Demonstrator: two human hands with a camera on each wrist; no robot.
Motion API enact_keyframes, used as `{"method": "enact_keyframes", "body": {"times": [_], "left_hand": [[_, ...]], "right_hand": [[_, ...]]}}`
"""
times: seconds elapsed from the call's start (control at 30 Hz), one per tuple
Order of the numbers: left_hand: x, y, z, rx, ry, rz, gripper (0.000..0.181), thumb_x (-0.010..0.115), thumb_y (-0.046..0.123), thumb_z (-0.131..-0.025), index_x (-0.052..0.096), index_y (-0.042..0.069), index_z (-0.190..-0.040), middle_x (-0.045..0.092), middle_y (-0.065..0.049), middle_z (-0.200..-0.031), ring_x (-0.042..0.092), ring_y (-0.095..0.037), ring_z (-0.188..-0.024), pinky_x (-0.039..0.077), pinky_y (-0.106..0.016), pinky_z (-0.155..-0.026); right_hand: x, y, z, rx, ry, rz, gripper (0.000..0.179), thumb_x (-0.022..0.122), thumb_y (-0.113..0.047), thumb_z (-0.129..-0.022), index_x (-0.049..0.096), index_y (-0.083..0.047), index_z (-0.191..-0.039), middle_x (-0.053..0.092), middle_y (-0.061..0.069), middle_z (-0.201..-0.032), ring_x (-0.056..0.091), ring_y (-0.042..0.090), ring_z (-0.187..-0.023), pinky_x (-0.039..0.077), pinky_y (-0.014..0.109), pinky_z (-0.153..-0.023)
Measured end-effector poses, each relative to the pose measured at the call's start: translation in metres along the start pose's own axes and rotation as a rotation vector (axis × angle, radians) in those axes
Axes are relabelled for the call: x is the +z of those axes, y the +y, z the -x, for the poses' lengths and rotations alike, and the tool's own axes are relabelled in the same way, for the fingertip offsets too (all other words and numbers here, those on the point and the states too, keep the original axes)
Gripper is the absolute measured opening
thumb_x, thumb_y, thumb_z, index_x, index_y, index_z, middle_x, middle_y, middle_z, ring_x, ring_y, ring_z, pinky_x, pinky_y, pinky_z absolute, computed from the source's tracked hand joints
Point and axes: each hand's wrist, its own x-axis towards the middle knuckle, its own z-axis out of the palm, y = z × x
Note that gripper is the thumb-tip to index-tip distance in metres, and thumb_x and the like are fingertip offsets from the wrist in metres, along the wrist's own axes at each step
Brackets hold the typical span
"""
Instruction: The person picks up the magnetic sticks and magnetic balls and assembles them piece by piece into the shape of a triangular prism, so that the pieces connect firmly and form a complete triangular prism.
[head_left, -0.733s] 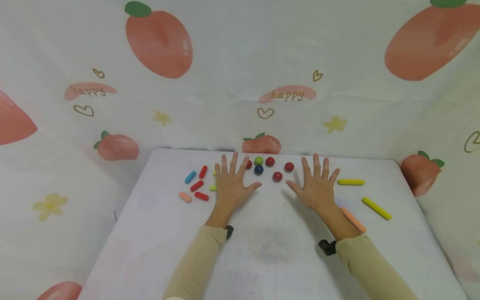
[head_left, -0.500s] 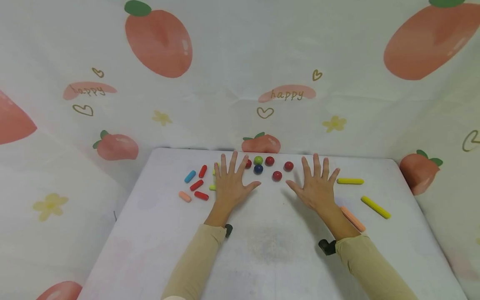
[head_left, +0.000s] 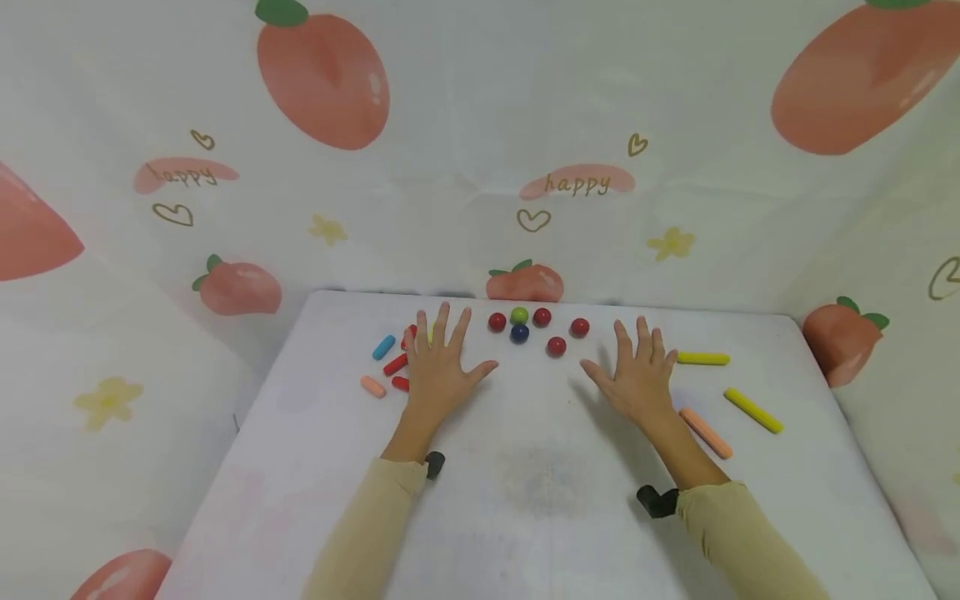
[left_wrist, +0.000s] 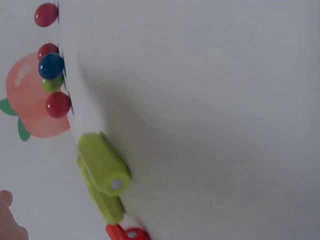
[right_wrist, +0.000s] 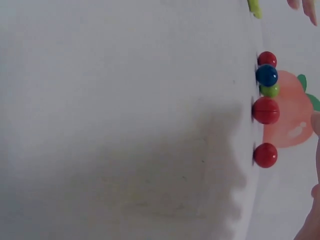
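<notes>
Both hands are held with fingers spread over a white table (head_left: 525,542). My left hand (head_left: 438,375) is over the short sticks on the left: a blue stick (head_left: 384,347), a peach stick (head_left: 372,386), and red sticks (head_left: 395,364) partly hidden by its fingers. Two yellow-green sticks (left_wrist: 104,162) lie near it in the left wrist view. My right hand (head_left: 637,383) is between the balls and the longer sticks, holding nothing. At the back middle sit several red balls (head_left: 556,347), a green ball (head_left: 520,316) and a dark blue ball (head_left: 520,333).
Right of the right hand lie two long yellow sticks (head_left: 753,410) and a long peach stick (head_left: 706,432) beside the forearm. A white cloth wall (head_left: 450,208) printed with peaches rises behind the table's back edge.
The left hand has shifted left, uncovering the leftmost red ball and covering more of the red sticks. The right hand has moved slightly right. Sticks and balls remain in place.
</notes>
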Motion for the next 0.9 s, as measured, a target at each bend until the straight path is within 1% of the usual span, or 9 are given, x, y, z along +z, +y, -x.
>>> {"method": "enact_keyframes", "body": {"times": [0.2,0.37,0.43,0.53,0.57,0.63,0.7,0.8,0.9], "left_hand": [[0.001,-0.017,0.017,-0.042,0.001,0.084,0.099,0.058,0.076,-0.086,0.014,0.034,-0.164,0.013,-0.006,-0.172,0.008,-0.044,-0.157,0.008,-0.068,-0.123],[0.003,-0.028,0.028,-0.084,0.015,0.140,0.099,0.067,0.071,-0.084,0.023,0.030,-0.163,0.022,-0.009,-0.169,0.018,-0.046,-0.155,0.010,-0.070,-0.122],[0.003,-0.031,0.030,-0.105,0.009,0.179,0.097,0.070,0.067,-0.083,0.028,0.028,-0.161,0.029,-0.009,-0.165,0.023,-0.045,-0.152,0.011,-0.070,-0.122],[0.002,-0.035,0.034,-0.139,-0.015,0.252,0.093,0.076,0.061,-0.081,0.038,0.023,-0.156,0.041,-0.009,-0.154,0.030,-0.041,-0.144,0.018,-0.065,-0.120],[0.002,-0.036,0.035,-0.148,-0.026,0.268,0.090,0.078,0.060,-0.080,0.041,0.021,-0.154,0.044,-0.009,-0.150,0.032,-0.040,-0.140,0.021,-0.064,-0.118],[0.000,-0.038,0.037,-0.172,-0.043,0.294,0.085,0.081,0.057,-0.079,0.048,0.018,-0.147,0.049,-0.007,-0.142,0.036,-0.037,-0.132,0.027,-0.060,-0.112],[-0.002,-0.040,0.038,-0.193,-0.053,0.309,0.079,0.083,0.054,-0.077,0.053,0.017,-0.140,0.053,-0.006,-0.138,0.038,-0.035,-0.127,0.028,-0.060,-0.107],[-0.004,-0.042,0.040,-0.206,-0.075,0.308,0.067,0.085,0.049,-0.076,0.059,0.018,-0.129,0.059,-0.003,-0.131,0.041,-0.033,-0.121,0.024,-0.061,-0.101],[-0.008,-0.044,0.041,-0.203,-0.107,0.311,0.056,0.086,0.044,-0.077,0.066,0.018,-0.122,0.065,-0.002,-0.121,0.043,-0.032,-0.118,0.021,-0.062,-0.099]], "right_hand": [[0.009,0.005,0.013,-0.009,0.006,-0.035,0.097,0.059,-0.061,-0.093,0.017,-0.007,-0.162,0.005,0.030,-0.168,0.004,0.057,-0.152,0.000,0.082,-0.113],[0.018,0.008,0.020,-0.030,0.024,-0.106,0.097,0.064,-0.057,-0.092,0.018,-0.006,-0.161,0.005,0.029,-0.167,0.007,0.056,-0.151,0.004,0.080,-0.115],[0.021,0.009,0.022,-0.035,0.029,-0.153,0.097,0.067,-0.054,-0.092,0.018,-0.005,-0.161,0.007,0.029,-0.167,0.010,0.055,-0.151,0.010,0.078,-0.116],[0.026,0.011,0.025,-0.033,0.023,-0.239,0.097,0.069,-0.050,-0.092,0.017,-0.006,-0.161,0.007,0.026,-0.167,0.012,0.052,-0.150,0.020,0.073,-0.116],[0.027,0.011,0.026,-0.028,0.019,-0.271,0.097,0.070,-0.049,-0.092,0.017,-0.007,-0.162,0.007,0.025,-0.167,0.013,0.051,-0.150,0.024,0.072,-0.115],[0.029,0.012,0.027,-0.016,0.012,-0.344,0.096,0.071,-0.048,-0.093,0.016,-0.010,-0.162,0.007,0.023,-0.167,0.014,0.048,-0.150,0.029,0.071,-0.114],[0.030,0.012,0.027,0.004,0.001,-0.423,0.095,0.071,-0.046,-0.093,0.015,-0.013,-0.162,0.007,0.021,-0.166,0.015,0.045,-0.151,0.029,0.071,-0.115],[0.030,0.014,0.027,0.044,-0.025,-0.512,0.094,0.071,-0.042,-0.094,0.014,-0.014,-0.163,0.009,0.021,-0.165,0.019,0.044,-0.151,0.028,0.068,-0.118],[0.030,0.016,0.025,0.102,-0.070,-0.578,0.095,0.070,-0.045,-0.095,0.012,-0.014,-0.163,0.010,0.022,-0.165,0.022,0.044,-0.152,0.025,0.063,-0.122]]}}
